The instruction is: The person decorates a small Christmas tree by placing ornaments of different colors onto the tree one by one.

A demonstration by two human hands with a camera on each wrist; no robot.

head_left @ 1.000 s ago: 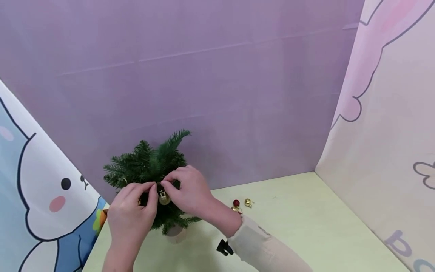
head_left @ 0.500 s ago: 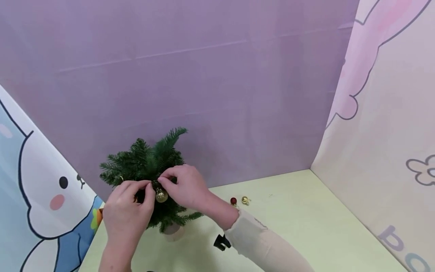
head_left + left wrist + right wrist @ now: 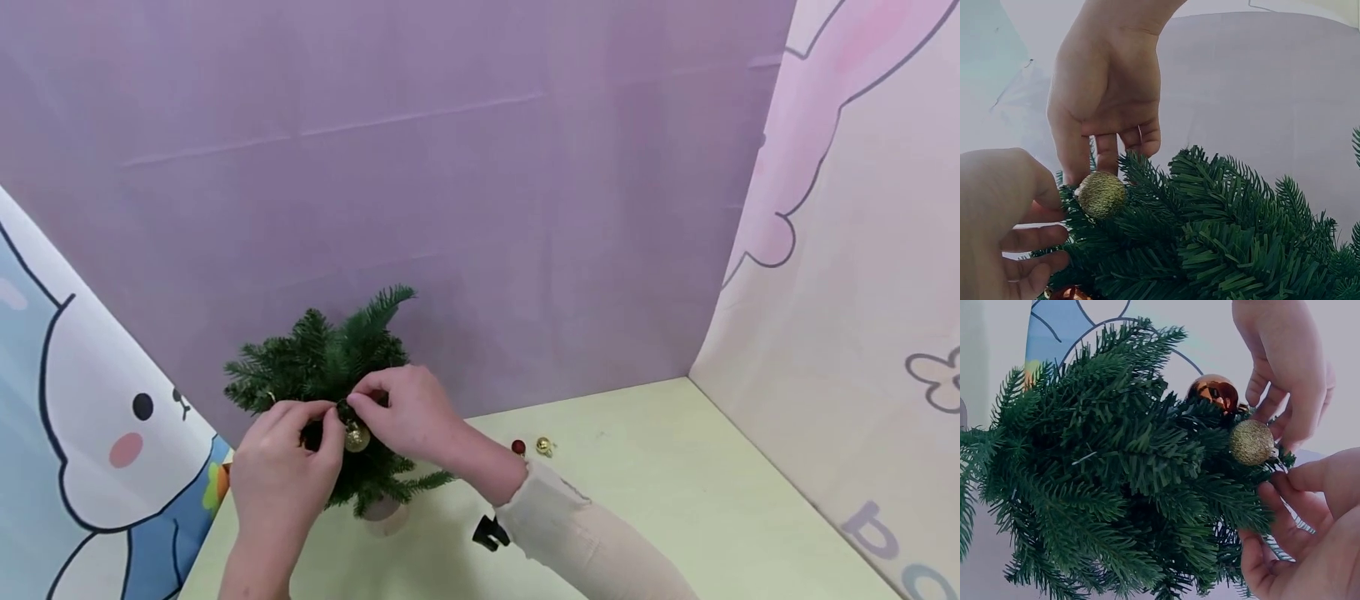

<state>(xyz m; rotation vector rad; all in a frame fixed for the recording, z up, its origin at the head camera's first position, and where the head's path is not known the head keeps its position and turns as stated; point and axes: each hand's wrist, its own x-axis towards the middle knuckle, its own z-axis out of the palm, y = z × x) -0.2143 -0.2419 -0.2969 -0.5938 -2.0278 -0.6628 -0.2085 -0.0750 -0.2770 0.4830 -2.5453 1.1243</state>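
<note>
Among the front branches of a small green tree (image 3: pixel 322 354), I have a glittery gold ball (image 3: pixel 357 437) hanging just below the fingertips of the left hand (image 3: pixel 287 458) and right hand (image 3: pixel 411 412), which are close together, each pinching thumb to forefinger at its hanging end, on a strand too fine for me to make out. Near the left hand, my right-wrist view picks up a shiny copper ball (image 3: pixel 1213 390). Farther out on the tabletop (image 3: pixel 637 500), I see a dark red ball (image 3: pixel 518 447) beside a small gold bauble (image 3: pixel 543 446), and a black object (image 3: pixel 490 533) by the sleeve (image 3: pixel 581 529).
</note>
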